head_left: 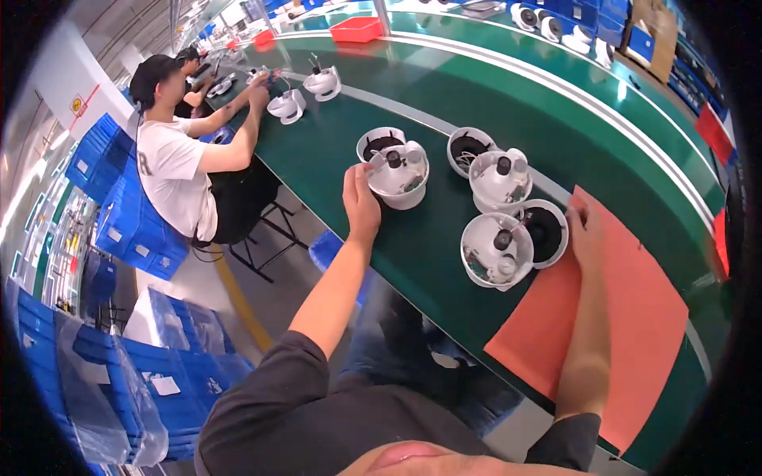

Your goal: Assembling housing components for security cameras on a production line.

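Note:
My left hand (362,205) grips the left side of a white bowl-shaped housing (402,189) that holds a black cylindrical part and a small circuit board. A white ring-shaped shell (381,137) with a dark inside touches it from behind. My right hand (586,230) has its fingers curled over the orange mat (643,309), close beside another dark-lined round shell (544,232); what the fingers hold, if anything, is hidden. Left of that shell sits a second open housing (494,262). Behind it stand a third housing (500,190) and its shell (466,151).
The green bench (429,262) runs away to the far left, where a co-worker (171,151) handles parts near two more white units (321,83). Blue crates (143,222) are stacked along the left. A red tray (356,29) lies across the bench, and white parts (550,28) line the far side.

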Action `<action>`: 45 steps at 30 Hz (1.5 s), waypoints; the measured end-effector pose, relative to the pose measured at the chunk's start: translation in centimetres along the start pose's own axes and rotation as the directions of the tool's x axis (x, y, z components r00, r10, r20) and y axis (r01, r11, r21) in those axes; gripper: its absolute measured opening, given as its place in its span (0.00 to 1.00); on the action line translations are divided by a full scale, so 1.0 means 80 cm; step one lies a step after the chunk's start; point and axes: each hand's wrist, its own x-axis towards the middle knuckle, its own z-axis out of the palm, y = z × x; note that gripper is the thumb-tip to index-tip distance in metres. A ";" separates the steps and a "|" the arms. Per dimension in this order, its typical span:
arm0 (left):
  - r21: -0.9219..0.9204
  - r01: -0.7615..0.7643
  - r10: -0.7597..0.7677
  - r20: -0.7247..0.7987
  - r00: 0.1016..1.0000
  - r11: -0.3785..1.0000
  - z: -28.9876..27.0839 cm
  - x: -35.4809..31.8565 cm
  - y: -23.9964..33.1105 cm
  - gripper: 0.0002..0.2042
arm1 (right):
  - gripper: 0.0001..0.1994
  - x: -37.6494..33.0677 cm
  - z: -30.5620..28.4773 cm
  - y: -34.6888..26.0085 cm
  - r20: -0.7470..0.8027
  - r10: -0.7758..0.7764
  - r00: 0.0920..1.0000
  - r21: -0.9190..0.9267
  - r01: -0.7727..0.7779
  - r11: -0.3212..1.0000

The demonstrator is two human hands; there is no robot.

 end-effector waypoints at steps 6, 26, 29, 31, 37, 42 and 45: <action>0.013 -0.023 0.024 -0.017 1.000 1.000 -0.009 0.001 -0.002 0.16 | 0.15 -0.001 0.011 -0.017 -0.033 -0.060 0.998 0.041 0.061 0.997; 0.049 0.016 -0.019 0.063 0.998 0.999 -0.010 0.011 -0.013 0.18 | 0.22 -0.006 0.007 -0.036 -0.084 -0.023 0.996 -0.050 0.019 0.999; 0.030 0.032 -0.034 0.061 0.998 0.999 -0.010 0.012 -0.017 0.19 | 0.22 -0.004 0.006 -0.030 -0.091 -0.021 0.996 -0.028 0.018 0.999; 0.079 0.002 -0.007 0.064 0.998 0.997 -0.009 0.011 -0.016 0.19 | 0.21 -0.007 0.007 -0.028 -0.080 -0.007 0.997 -0.016 0.006 1.000; 0.092 0.028 -0.032 0.041 0.999 0.995 -0.010 0.008 -0.009 0.19 | 0.21 -0.008 0.007 -0.035 -0.069 -0.007 0.998 -0.017 0.006 1.000; 0.086 0.028 -0.032 0.043 0.999 0.996 -0.012 0.010 -0.013 0.19 | 0.21 -0.008 0.009 -0.037 -0.095 -0.032 0.995 -0.028 0.029 0.999; 0.091 0.038 -0.042 0.043 0.998 0.995 -0.010 0.008 -0.007 0.19 | 0.21 -0.007 0.008 -0.035 -0.086 -0.020 0.996 -0.004 0.020 1.000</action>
